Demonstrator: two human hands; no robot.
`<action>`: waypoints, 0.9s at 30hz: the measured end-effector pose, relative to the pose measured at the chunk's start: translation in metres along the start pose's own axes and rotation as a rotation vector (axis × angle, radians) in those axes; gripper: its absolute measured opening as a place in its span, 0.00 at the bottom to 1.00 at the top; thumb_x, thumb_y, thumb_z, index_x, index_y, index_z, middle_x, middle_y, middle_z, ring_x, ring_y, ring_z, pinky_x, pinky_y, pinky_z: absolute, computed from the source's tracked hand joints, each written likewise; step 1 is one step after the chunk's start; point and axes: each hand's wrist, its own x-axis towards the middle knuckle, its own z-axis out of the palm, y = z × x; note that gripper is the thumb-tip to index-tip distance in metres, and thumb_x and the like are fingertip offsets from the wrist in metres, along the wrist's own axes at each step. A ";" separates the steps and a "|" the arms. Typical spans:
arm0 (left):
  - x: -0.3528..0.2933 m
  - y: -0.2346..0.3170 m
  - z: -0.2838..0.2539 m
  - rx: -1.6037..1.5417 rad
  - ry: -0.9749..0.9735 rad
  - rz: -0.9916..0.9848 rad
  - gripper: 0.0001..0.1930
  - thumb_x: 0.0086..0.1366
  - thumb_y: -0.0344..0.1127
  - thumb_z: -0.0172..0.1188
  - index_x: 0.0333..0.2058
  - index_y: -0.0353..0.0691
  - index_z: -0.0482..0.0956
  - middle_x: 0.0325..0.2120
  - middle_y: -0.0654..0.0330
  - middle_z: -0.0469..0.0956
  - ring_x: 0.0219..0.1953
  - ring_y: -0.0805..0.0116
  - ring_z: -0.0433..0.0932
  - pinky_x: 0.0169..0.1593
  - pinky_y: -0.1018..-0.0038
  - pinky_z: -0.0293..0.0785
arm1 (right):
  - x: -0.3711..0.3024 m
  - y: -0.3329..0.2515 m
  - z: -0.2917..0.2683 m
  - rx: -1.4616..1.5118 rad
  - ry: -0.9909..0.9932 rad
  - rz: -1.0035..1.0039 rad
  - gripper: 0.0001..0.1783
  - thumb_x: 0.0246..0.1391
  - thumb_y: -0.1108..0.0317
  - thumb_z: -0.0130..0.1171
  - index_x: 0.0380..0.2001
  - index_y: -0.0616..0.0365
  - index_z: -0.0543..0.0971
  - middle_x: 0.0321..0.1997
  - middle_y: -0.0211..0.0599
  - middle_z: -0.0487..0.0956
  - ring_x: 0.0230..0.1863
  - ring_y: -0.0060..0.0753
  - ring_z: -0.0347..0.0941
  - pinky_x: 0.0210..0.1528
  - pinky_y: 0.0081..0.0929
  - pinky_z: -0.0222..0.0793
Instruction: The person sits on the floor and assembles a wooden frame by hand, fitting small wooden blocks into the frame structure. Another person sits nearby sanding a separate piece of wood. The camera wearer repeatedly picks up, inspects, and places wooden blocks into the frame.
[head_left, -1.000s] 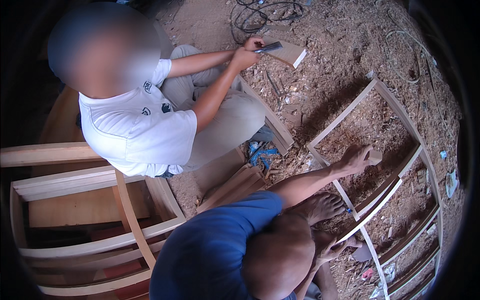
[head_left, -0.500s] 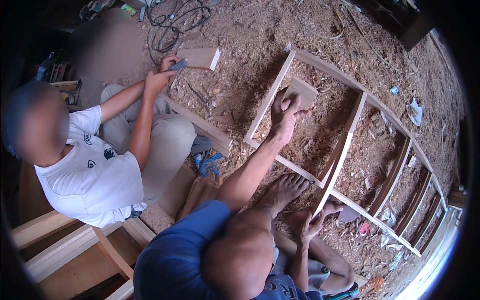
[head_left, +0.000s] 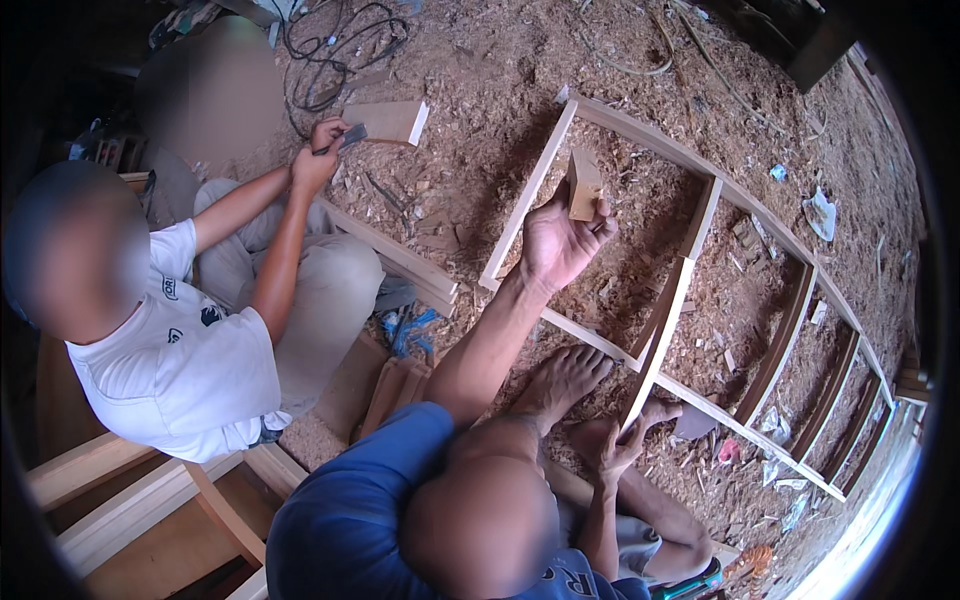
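Observation:
My left hand (head_left: 556, 243), at the end of the outstretched arm, grips a small light-wood block (head_left: 584, 184), palm turned upward. It is above the far end of a long ladder-like wooden frame (head_left: 640, 128) with several crosspieces. Closer in, my right hand (head_left: 617, 447) has its fingers closed around the near end of a wooden slat (head_left: 662, 345). That slat slants across the frame, its far end meeting a crosspiece (head_left: 703, 218); whether they are joined I cannot tell. My bare foot (head_left: 566, 382) rests beside the frame's near rail (head_left: 585, 335).
At left sits a co-worker in a white shirt (head_left: 200, 350), holding a grey flat tool (head_left: 352, 137) near a board (head_left: 390, 121). Wood shavings (head_left: 480, 90) cover the floor. A black cable (head_left: 345, 50), blue strips (head_left: 407, 328) and another wooden frame (head_left: 130, 512) lie about.
My left hand has turned palm up, tipping the block from lying broad side up to standing on end, and drawn slightly back and left. My right hand keeps its grip on the slat.

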 end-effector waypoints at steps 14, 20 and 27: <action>0.000 -0.017 0.016 0.912 0.038 0.339 0.39 0.54 0.16 0.64 0.62 0.53 0.62 0.44 0.60 0.74 0.46 0.64 0.79 0.46 0.70 0.82 | 0.003 -0.003 0.002 0.022 -0.003 0.019 0.22 0.59 0.66 0.60 0.54 0.63 0.73 0.41 0.53 0.81 0.41 0.48 0.81 0.45 0.38 0.74; -0.003 -0.018 0.016 1.011 0.022 0.260 0.37 0.52 0.18 0.67 0.61 0.42 0.64 0.47 0.53 0.76 0.46 0.65 0.79 0.50 0.70 0.83 | 0.004 -0.006 0.002 0.015 -0.014 0.018 0.21 0.58 0.66 0.61 0.54 0.62 0.73 0.39 0.50 0.81 0.39 0.45 0.81 0.44 0.37 0.74; -0.008 -0.022 0.019 1.415 -0.078 0.338 0.35 0.54 0.24 0.64 0.62 0.39 0.62 0.49 0.54 0.71 0.48 0.67 0.74 0.52 0.70 0.77 | 0.001 -0.001 0.000 0.011 -0.050 0.081 0.23 0.57 0.67 0.62 0.55 0.61 0.72 0.36 0.47 0.79 0.33 0.40 0.76 0.41 0.32 0.72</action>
